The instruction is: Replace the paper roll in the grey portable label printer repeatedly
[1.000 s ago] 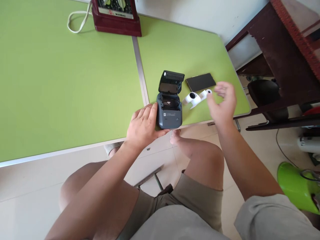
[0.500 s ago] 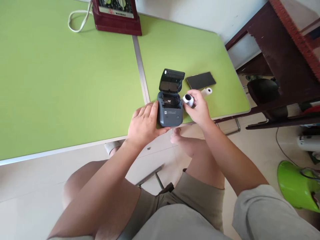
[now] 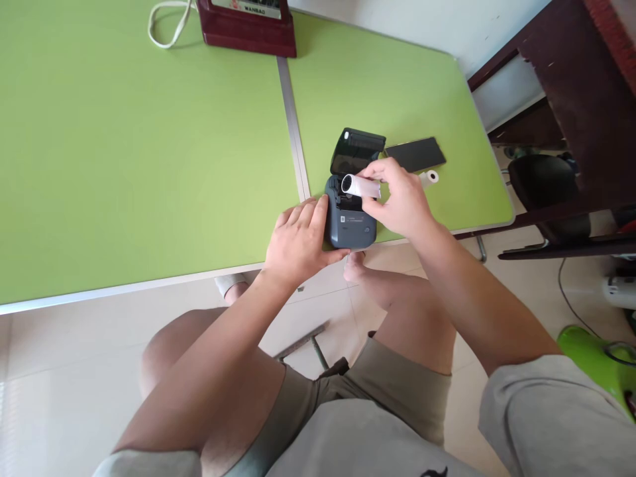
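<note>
A small dark grey printer (image 3: 350,225) sits near the front edge of the green table (image 3: 149,165), its lid (image 3: 358,149) flipped up and back. My left hand (image 3: 298,242) is closed around the printer's left side. My right hand (image 3: 400,199) pinches a white paper roll (image 3: 360,186) lying sideways just above the printer's open compartment. A second small white roll (image 3: 430,177) lies on the table behind my right hand.
A black phone (image 3: 416,154) lies flat to the right of the printer's lid. A dark red appliance base (image 3: 246,30) with a white cord (image 3: 166,26) stands at the table's far edge. Dark wooden furniture and a black stool (image 3: 544,189) stand to the right.
My right hand picked the white roll up from the table and carried it left, over the open printer. My left hand stayed on the printer.
</note>
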A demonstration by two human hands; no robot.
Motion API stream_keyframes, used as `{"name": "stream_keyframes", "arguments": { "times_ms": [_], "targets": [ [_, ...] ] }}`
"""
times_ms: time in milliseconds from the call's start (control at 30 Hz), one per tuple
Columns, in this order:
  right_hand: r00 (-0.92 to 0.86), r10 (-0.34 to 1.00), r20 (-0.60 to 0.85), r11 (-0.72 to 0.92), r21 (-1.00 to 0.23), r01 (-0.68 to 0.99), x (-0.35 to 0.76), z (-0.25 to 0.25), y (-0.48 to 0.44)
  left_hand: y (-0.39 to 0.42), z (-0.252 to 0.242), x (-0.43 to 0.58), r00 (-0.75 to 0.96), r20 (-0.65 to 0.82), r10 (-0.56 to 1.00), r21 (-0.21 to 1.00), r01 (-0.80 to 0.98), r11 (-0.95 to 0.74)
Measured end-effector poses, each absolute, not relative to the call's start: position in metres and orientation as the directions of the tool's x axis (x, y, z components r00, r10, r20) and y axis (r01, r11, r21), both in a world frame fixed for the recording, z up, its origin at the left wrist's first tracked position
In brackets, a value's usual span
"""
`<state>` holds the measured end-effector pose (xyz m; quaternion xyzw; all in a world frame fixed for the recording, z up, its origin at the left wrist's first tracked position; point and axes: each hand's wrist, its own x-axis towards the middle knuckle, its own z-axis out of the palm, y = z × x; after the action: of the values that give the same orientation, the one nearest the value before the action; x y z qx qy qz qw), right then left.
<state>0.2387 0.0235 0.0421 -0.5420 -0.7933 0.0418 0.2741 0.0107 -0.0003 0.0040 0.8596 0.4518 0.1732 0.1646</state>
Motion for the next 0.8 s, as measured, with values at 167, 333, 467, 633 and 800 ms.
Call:
{"name": "stream_keyframes", "arguments": {
  "times_ms": [167, 333, 467, 633, 800],
  "targets": [
    [-0.283, 0.914, 0.29, 0.381, -0.381, 0.842, 0.238, 0.045, 0.032, 0.0, 0.003, 0.011, 0.541, 0.144, 0.829, 0.432, 0.719, -0.545],
    [-0.304, 0.855, 0.421, 0.488, -0.45, 0.748, 0.238, 0.044, 0.025, -0.001, 0.002, 0.01, 0.537, 0.16, 0.828, 0.423, 0.721, -0.549],
    [-0.28, 0.82, 0.499, 0.534, -0.495, 0.685, 0.237, 0.04, 0.002, -0.003, 0.004, 0.008, 0.557, 0.2, 0.806, 0.407, 0.701, -0.586],
    [-0.163, 0.833, 0.53, 0.493, -0.575, 0.653, 0.253, 0.025, 0.002, -0.004, 0.008, 0.008, 0.595, 0.183, 0.783, 0.365, 0.698, -0.616],
    [0.058, 0.929, 0.367, 0.284, -0.803, 0.524, 0.274, -0.007, 0.047, -0.003, 0.007, 0.008, 0.611, 0.168, 0.773, 0.354, 0.695, -0.626]
  ]
}}
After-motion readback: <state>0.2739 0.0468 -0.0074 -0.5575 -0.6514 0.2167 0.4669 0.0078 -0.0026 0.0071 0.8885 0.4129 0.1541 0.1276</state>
